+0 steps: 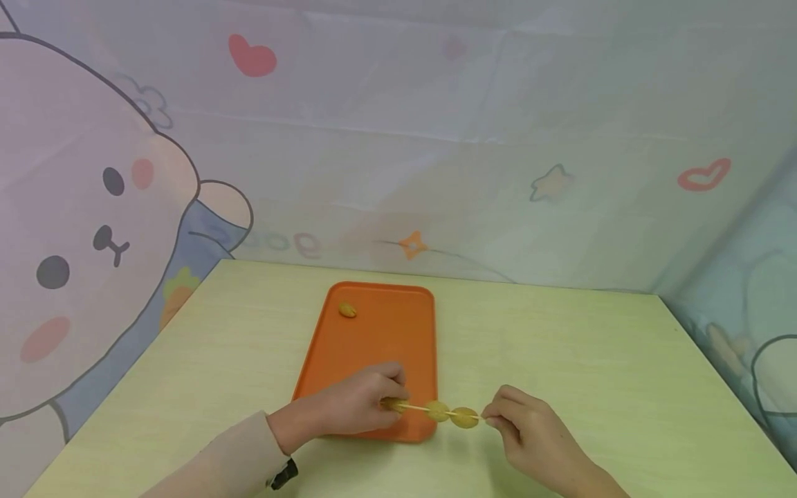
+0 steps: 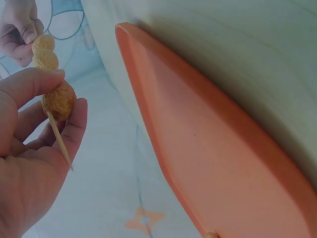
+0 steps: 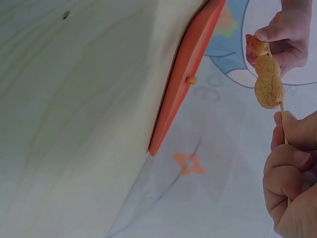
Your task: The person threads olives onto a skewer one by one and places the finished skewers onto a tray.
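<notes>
Above the near end of an orange tray, both hands hold a thin wooden skewer roughly level. Three golden-brown, wrinkled balls are threaded on it, like fried puffs. My left hand pinches the leftmost fried ball between thumb and fingers. The skewer's pointed tip sticks out beyond that ball in the left wrist view. The other two balls, a middle one and a right one, touch or nearly touch. My right hand grips the skewer's other end, with fingers curled round it.
One loose fried ball lies in the tray's far left corner. The tray's raised rim stands close to the left hand. A pale wooden table lies beneath, with a printed cloth backdrop behind it.
</notes>
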`<control>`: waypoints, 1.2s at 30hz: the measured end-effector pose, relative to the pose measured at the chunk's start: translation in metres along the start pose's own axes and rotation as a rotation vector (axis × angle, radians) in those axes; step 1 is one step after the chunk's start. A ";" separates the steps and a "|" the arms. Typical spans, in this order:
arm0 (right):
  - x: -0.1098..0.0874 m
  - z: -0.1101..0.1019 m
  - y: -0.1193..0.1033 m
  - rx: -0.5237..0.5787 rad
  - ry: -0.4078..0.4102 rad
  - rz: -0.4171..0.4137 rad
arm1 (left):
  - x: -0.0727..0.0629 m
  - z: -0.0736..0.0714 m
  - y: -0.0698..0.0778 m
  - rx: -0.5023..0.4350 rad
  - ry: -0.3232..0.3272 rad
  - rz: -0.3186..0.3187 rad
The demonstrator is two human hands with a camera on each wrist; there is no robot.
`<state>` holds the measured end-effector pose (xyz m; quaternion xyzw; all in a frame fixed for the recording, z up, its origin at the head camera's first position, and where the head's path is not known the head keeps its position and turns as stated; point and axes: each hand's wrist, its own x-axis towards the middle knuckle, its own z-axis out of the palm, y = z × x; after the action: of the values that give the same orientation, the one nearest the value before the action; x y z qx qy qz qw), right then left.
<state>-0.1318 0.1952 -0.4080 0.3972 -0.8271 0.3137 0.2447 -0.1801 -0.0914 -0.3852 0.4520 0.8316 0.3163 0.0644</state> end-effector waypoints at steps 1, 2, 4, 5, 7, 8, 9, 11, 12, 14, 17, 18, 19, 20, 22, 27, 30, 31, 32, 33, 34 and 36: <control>0.000 0.000 0.000 0.001 0.001 -0.002 | 0.000 0.000 0.000 0.000 -0.001 -0.002; 0.001 0.001 0.000 0.002 0.002 -0.005 | 0.000 0.000 0.000 0.002 -0.001 -0.003; 0.001 0.002 0.000 0.005 0.003 -0.006 | 0.000 0.000 0.001 0.004 0.001 -0.003; 0.001 0.002 -0.001 0.006 0.002 -0.004 | 0.001 0.000 0.001 0.004 0.003 -0.004; 0.002 0.003 -0.001 0.009 -0.001 0.003 | 0.001 0.000 0.001 0.006 0.005 -0.003; 0.002 0.003 -0.001 0.009 -0.002 0.005 | 0.001 0.001 0.001 0.008 0.006 -0.003; 0.002 0.004 -0.002 0.010 -0.002 0.008 | 0.001 0.001 0.001 0.008 0.005 -0.004; 0.003 0.004 -0.002 0.009 -0.003 0.011 | 0.001 0.001 0.001 0.006 0.002 -0.008; 0.003 0.005 -0.002 0.008 -0.002 0.011 | 0.001 0.002 0.002 0.005 0.000 -0.009; 0.003 0.005 -0.003 0.007 -0.002 0.013 | 0.002 0.002 0.002 0.003 -0.002 -0.012; 0.004 0.006 -0.004 0.003 -0.005 0.021 | 0.002 0.003 0.002 0.002 -0.003 -0.012; 0.004 0.006 -0.004 0.001 -0.005 0.023 | 0.002 0.003 0.002 0.003 -0.002 -0.010; 0.004 0.006 -0.005 -0.002 -0.005 0.026 | 0.002 0.003 0.003 0.005 -0.002 -0.008; 0.005 0.006 -0.005 -0.004 -0.004 0.026 | 0.002 0.003 0.003 0.007 -0.003 -0.006; 0.005 0.006 -0.006 -0.009 -0.004 0.027 | 0.002 0.003 0.003 0.010 -0.004 -0.005; 0.005 0.007 -0.006 -0.005 -0.003 0.028 | 0.002 0.004 0.003 0.014 0.001 0.009; 0.005 0.008 -0.006 0.001 -0.008 0.026 | 0.002 0.004 0.003 0.019 0.005 0.026; 0.005 0.008 -0.006 0.001 -0.009 0.024 | 0.002 0.004 0.003 0.021 0.006 0.031; 0.005 0.009 -0.006 0.002 -0.009 0.023 | 0.002 0.004 0.003 0.026 0.008 0.039; 0.005 0.009 -0.006 0.000 -0.010 0.022 | 0.002 0.004 0.003 0.026 0.008 0.040; 0.005 0.009 -0.006 -0.001 -0.010 0.021 | 0.002 0.004 0.003 0.028 0.008 0.041; 0.004 0.009 -0.006 -0.003 -0.010 0.020 | 0.002 0.005 0.003 0.033 0.009 0.043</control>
<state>-0.1308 0.1833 -0.4095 0.3900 -0.8326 0.3130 0.2381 -0.1773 -0.0861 -0.3865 0.4693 0.8271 0.3059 0.0465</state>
